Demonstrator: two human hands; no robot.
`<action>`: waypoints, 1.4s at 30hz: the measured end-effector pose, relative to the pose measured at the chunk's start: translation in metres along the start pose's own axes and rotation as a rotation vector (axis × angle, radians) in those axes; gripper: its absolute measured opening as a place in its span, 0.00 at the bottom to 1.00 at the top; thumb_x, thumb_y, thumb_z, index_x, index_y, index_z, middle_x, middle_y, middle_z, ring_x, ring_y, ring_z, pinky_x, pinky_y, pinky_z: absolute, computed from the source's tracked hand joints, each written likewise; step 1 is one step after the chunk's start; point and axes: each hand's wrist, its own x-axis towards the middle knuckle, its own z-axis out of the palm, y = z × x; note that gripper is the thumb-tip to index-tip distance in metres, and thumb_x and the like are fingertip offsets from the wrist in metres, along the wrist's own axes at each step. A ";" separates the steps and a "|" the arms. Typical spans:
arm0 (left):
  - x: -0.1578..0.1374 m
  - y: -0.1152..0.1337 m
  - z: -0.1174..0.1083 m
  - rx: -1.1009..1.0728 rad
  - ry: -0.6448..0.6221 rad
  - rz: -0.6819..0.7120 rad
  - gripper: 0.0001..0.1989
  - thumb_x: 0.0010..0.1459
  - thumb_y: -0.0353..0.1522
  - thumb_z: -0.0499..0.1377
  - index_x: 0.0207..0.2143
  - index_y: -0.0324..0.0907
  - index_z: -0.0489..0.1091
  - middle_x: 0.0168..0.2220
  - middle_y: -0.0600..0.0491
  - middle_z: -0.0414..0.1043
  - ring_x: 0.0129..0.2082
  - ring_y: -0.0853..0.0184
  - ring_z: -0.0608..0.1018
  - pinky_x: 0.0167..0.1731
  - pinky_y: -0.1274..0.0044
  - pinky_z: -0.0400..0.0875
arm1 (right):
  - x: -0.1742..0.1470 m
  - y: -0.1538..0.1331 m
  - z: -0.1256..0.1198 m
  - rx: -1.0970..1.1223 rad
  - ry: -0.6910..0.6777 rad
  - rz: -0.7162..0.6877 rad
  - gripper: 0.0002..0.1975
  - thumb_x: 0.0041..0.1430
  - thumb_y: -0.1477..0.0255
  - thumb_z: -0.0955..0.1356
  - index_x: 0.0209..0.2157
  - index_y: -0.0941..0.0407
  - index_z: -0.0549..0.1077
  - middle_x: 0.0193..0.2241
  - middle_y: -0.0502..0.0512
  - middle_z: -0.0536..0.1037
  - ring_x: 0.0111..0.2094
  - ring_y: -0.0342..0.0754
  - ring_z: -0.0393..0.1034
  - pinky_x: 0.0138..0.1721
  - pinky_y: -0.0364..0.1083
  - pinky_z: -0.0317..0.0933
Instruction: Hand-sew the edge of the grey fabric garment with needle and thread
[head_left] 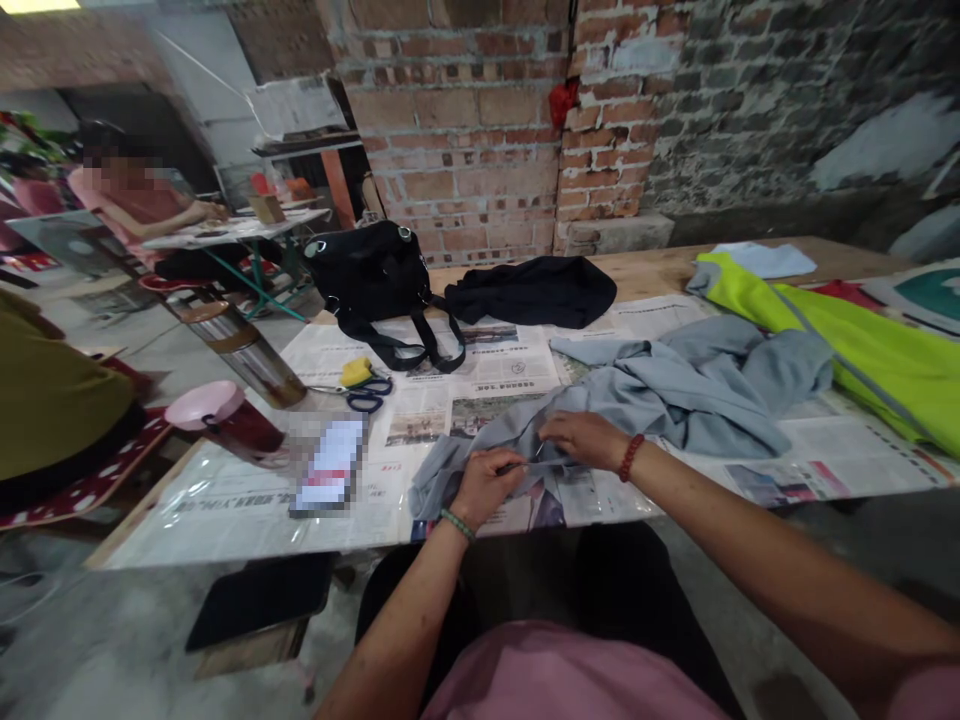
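A grey garment (652, 395) lies crumpled across the newspaper-covered table, its near end stretching left under both hands. My left hand (487, 487) is closed in a pinch on the cloth near the front edge of the table; a green bead bracelet circles that wrist. Just right of it, my right hand (586, 438) has its fingers pinched together over the same cloth, with a red bead bracelet on the wrist. A thin, shiny, needle-like thing (539, 451) shows at the right fingertips, too small to name surely. The fingers partly hide the cloth between the hands.
Left on the table are a phone (331, 465), blue-handled scissors (369, 395), a yellow sponge-like block (357, 372), a lidded red cup (232, 415) and a metal flask (251, 350). Behind lie a black bag (367, 270) and dark cloth (532, 290); right, a yellow garment (840, 340). People sit left.
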 end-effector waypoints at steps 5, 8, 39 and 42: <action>0.000 0.002 0.000 0.011 -0.010 -0.004 0.06 0.50 0.31 0.58 0.25 0.41 0.75 0.24 0.54 0.75 0.26 0.69 0.74 0.32 0.78 0.67 | 0.002 -0.004 0.002 -0.025 -0.001 -0.001 0.13 0.55 0.77 0.61 0.38 0.53 0.73 0.35 0.53 0.72 0.32 0.44 0.66 0.31 0.41 0.56; 0.000 0.001 0.000 0.027 -0.006 -0.007 0.06 0.50 0.31 0.58 0.25 0.41 0.75 0.24 0.54 0.75 0.25 0.69 0.74 0.32 0.78 0.67 | 0.004 -0.006 0.003 0.000 -0.005 -0.039 0.13 0.54 0.78 0.61 0.38 0.53 0.73 0.35 0.53 0.73 0.33 0.43 0.66 0.32 0.41 0.57; 0.000 0.001 0.001 -0.024 0.019 -0.024 0.06 0.51 0.29 0.57 0.26 0.39 0.73 0.22 0.56 0.72 0.24 0.72 0.71 0.29 0.80 0.65 | 0.015 -0.024 0.013 0.440 -0.034 0.074 0.18 0.54 0.77 0.59 0.47 0.58 0.67 0.34 0.55 0.76 0.32 0.45 0.69 0.35 0.43 0.61; 0.000 0.002 0.000 -0.025 0.014 -0.064 0.07 0.51 0.30 0.56 0.24 0.38 0.73 0.20 0.57 0.69 0.22 0.73 0.69 0.26 0.81 0.63 | 0.002 -0.022 0.011 0.301 0.225 0.072 0.16 0.56 0.77 0.58 0.44 0.58 0.69 0.38 0.58 0.75 0.39 0.47 0.69 0.41 0.46 0.61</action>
